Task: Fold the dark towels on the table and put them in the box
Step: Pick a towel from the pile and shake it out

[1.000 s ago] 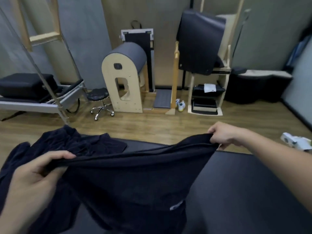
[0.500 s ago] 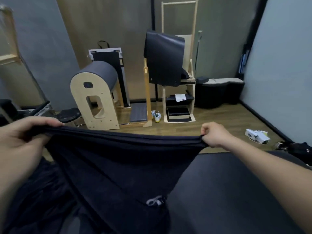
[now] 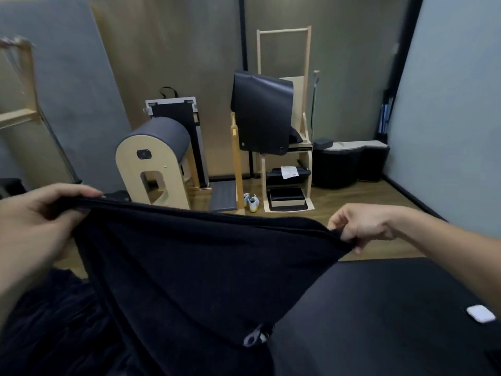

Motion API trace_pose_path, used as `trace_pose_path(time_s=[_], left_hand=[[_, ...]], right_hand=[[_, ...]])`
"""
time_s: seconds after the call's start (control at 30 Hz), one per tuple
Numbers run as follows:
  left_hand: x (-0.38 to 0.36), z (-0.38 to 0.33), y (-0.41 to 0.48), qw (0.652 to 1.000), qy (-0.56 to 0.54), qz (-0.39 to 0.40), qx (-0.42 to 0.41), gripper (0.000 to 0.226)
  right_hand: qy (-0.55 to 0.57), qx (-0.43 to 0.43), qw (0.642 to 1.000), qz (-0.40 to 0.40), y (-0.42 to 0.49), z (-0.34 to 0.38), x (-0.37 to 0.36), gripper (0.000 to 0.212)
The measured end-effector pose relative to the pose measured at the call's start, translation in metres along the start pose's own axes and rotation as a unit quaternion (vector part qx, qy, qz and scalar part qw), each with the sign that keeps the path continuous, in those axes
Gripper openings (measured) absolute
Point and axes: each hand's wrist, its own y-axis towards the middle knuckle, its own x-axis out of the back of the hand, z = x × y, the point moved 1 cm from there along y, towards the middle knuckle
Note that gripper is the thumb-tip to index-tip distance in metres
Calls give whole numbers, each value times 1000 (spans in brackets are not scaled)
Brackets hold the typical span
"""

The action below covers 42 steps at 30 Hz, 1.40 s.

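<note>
A dark towel [image 3: 195, 264] hangs stretched between my hands above the dark table [image 3: 379, 316]. My left hand [image 3: 40, 221] grips its top left corner at the left edge of the view. My right hand [image 3: 360, 226] pinches the top right corner. The towel's lower part drapes down to the table, with a small white label [image 3: 253, 338] near its bottom. More dark towels [image 3: 51, 329] lie crumpled on the table at the lower left. No box is in view.
A small white object [image 3: 481, 313] lies on the table at the right. Beyond the table's far edge is wooden floor with a wooden barrel-shaped apparatus [image 3: 157, 164], a wooden rack with a dark mat [image 3: 282, 123], and white shoes [image 3: 252, 203].
Both hands have lifted the towel and pulled its top edge taut. The view has turned to the right, so the towel pile has slid to the lower left corner.
</note>
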Motion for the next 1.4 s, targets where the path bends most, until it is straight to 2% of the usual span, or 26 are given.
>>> trace_pose_path(time_s=[0.03,0.07,0.1,0.2,0.27,0.37,0.43,0.5,0.57,0.63,0.67,0.73,0.8,0.87,0.9,0.93,0.97,1.03,1.1,1.17,1.23,1.3,1.33,1.4], left_hand=[[-10,-39,-6,999,10,31,-12,18],[-18,-63,-5,998,42,51,-9,27],[-25,-71,4,991,90,94,12,42],[-31,-102,39,958,248,140,-12,61],[-16,-138,80,953,286,83,-59,54],[16,-210,138,945,297,-25,-131,32],[32,-252,165,936,313,-67,-147,30],[48,-286,185,915,375,-42,-146,31],[65,-318,201,939,318,-38,-125,29],[77,-343,216,985,129,-73,-90,23],[79,-353,220,992,27,-94,-78,23],[80,-365,229,987,-94,-109,-71,23],[77,-377,231,978,-157,-120,-69,24],[76,-389,232,964,-212,-145,-61,26],[74,-394,232,959,-230,-157,-56,25],[71,-397,230,956,-237,-160,-58,22],[68,-399,231,960,-222,-158,-71,19],[63,-398,228,976,-122,-149,-104,16],[59,-399,223,980,-56,-151,-118,19],[56,-399,221,981,-54,-134,-126,17],[57,-392,222,988,-8,-90,-122,8],[62,-378,224,993,36,-38,-104,6],[63,-370,225,995,46,-24,-90,7],[63,-358,228,995,54,-26,-83,8]], right_hand=[[-49,-32,998,28,-3,4,0,29],[-99,-67,992,37,-8,10,0,28],[-142,-88,986,3,-13,19,5,25],[-155,-42,963,-218,-30,68,48,21],[-92,16,940,-328,-55,114,93,25],[73,113,902,-410,-107,178,152,27],[229,174,855,-431,-138,210,175,26],[318,219,824,-415,-162,235,190,25],[333,278,807,-400,-184,253,200,31],[368,357,748,-422,-206,269,205,32],[374,391,715,-443,-216,275,204,28],[345,435,677,-482,-233,288,198,20],[253,459,683,-509,-244,293,194,6],[44,413,697,-584,-249,293,196,15],[-72,364,686,-626,-250,291,197,19],[-163,326,660,-657,-251,290,197,23],[-204,308,635,-679,-252,289,200,21],[-145,328,617,-700,-259,285,204,12],[-24,353,626,-695,-263,282,211,20],[-48,323,665,-671,-258,279,210,14],[-121,303,729,-602,-254,271,206,5],[-107,321,807,-485,-259,261,203,26],[-82,334,830,-439,-263,255,200,33],[-50,367,835,-408,-267,248,197,36]])
